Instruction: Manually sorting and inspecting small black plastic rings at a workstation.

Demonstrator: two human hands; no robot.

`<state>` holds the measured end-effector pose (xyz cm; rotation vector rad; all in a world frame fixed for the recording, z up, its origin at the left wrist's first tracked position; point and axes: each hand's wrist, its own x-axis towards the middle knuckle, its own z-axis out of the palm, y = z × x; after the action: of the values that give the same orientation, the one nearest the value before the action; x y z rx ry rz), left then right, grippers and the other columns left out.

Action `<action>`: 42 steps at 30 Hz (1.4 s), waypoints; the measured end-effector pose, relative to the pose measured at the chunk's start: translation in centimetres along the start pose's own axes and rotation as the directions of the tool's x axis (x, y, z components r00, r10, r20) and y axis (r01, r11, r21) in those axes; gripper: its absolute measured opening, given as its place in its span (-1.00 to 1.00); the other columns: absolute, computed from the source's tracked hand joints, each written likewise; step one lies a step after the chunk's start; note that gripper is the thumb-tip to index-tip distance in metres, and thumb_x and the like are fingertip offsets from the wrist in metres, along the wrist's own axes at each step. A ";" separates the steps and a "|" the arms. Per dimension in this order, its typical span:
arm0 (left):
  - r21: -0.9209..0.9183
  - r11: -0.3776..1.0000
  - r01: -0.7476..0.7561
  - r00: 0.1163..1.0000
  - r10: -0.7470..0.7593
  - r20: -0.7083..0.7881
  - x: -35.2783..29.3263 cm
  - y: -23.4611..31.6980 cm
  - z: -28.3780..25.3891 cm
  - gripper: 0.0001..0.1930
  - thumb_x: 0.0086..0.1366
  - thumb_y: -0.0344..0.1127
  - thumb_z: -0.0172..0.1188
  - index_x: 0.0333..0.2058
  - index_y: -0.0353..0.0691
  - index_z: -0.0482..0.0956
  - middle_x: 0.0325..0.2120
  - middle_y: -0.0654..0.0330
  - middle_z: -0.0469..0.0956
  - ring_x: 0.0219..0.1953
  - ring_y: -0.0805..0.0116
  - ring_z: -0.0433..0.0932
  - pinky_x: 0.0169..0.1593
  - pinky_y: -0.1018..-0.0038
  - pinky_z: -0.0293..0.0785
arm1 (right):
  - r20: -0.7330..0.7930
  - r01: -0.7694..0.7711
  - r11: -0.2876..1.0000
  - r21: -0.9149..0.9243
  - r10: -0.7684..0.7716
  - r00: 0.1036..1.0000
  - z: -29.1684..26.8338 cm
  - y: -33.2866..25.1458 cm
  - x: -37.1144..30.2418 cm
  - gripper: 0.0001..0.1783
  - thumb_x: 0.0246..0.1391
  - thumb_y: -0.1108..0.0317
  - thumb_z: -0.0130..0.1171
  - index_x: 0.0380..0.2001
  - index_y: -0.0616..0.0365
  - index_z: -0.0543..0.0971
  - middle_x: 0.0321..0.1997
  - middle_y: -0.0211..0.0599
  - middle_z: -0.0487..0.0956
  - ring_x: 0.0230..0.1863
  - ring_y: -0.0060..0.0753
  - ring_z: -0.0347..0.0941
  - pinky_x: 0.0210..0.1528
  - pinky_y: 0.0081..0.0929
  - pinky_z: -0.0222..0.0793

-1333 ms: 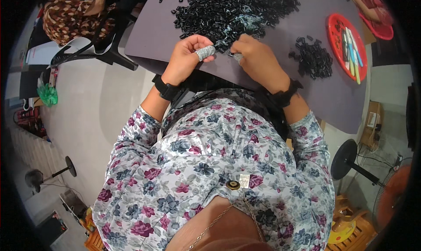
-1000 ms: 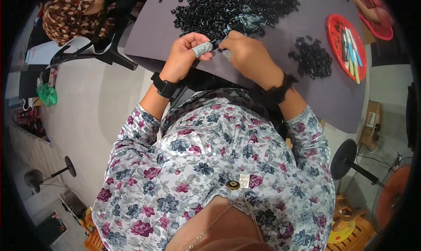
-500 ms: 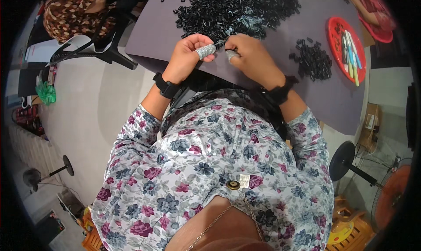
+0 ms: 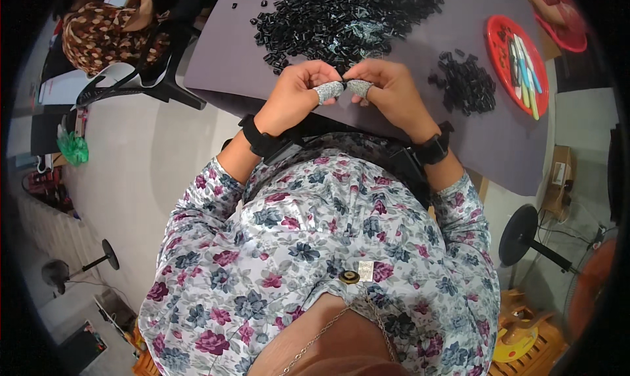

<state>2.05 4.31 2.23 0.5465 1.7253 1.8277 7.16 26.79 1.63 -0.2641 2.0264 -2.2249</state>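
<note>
Purple-grey table (image 4: 226, 58) is filling the upper middle of the view, and pale floor is showing to the left of it. On this table a big pile (image 4: 341, 15) of small black pieces is spreading, with some whitish shreds (image 4: 367, 29) lying among them. Just in front of the pile, close to the near edge, one black piece (image 4: 344, 83) is sitting between the two hands, at the place where the thumbs are almost meeting. The left hand (image 4: 295, 94) is keeping its thumb and fingers curled together, pinching this piece from the left side; the right hand (image 4: 394, 94) is pinching it from the right side, equally closed. Both thumbs are wearing grey wraps (image 4: 329, 92), and these are covering most of the piece, so its full shape is staying hidden. I cannot tell if a tool is hiding inside the right fingers. To the right of the hands, well apart, a smaller pile (image 4: 467, 84) is lying, and beyond it a red tray (image 4: 493, 44) is holding several knives (image 4: 526, 71). The top border is cutting off the big pile, and two other people are appearing only partly.
</note>
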 end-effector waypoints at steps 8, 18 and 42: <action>0.071 0.997 0.043 0.999 -0.044 0.017 0.3 0.2 0.2 -0.70 0.29 -0.72 0.04 -0.10 -0.38 0.66 -0.25 0.23 0.69 -0.24 0.55 0.65 -0.11 0.60 0.61 | 0.045 0.067 0.988 -0.137 -0.061 0.997 -0.7 0.4 -0.7 -0.69 0.09 0.73 0.04 -0.14 0.34 0.66 -0.26 -0.32 0.69 -0.27 -0.59 0.62 -0.22 -0.60 0.59; -0.015 0.990 0.143 0.988 -0.142 0.062 0.1 0.0 0.0 -0.77 0.35 -0.61 0.13 -0.10 -0.31 0.70 -0.28 0.26 0.71 -0.32 0.59 0.64 -0.18 0.62 0.60 | 0.063 -0.036 0.994 -0.107 0.043 0.997 -0.5 -0.7 -1.5 -0.74 0.12 0.71 0.04 -0.17 0.35 0.63 -0.25 -0.30 0.68 -0.28 -0.56 0.64 -0.24 -0.55 0.63; -0.021 0.993 0.118 0.992 -0.116 0.057 0.3 0.1 0.7 -0.85 0.41 -0.48 0.18 -0.13 -0.32 0.69 -0.31 0.30 0.68 -0.36 0.62 0.60 -0.20 0.64 0.54 | -0.036 -0.035 0.996 -0.076 0.033 0.999 -0.2 -0.5 -2.1 -0.75 0.11 0.71 0.04 -0.18 0.38 0.63 -0.27 -0.32 0.68 -0.29 -0.57 0.65 -0.25 -0.53 0.66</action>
<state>2.29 5.05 2.33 0.4719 1.6605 1.7329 9.20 27.43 2.05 -0.1982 2.1210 -2.1494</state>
